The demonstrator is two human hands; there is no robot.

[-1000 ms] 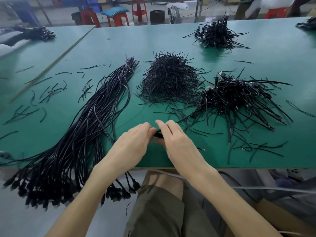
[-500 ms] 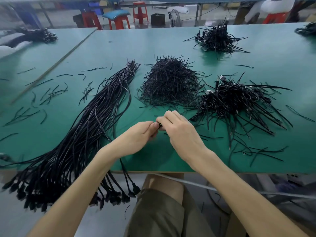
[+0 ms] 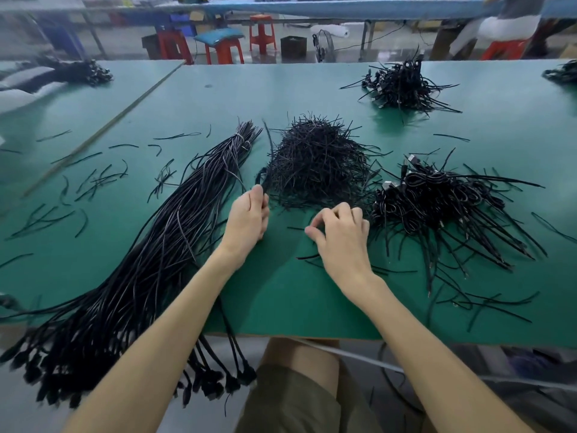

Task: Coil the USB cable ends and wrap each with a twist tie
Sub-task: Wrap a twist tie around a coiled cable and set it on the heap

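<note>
L hand [image 3: 248, 215] pinches coiled cable [image 3: 262, 181] so loop holds | R hand [image 3: 342, 235] curled at tie pile [image 3: 315, 160] edge, prob. fetching tie; grip unclear

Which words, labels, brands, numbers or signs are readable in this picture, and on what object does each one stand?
None can be read.
The green table, the long cable bundle, the twist tie pile and the tied coils carry no visible print.
The coiled cable end in the left hand shows no marking.
The blue bins at the back are too blurred to tell.
</note>
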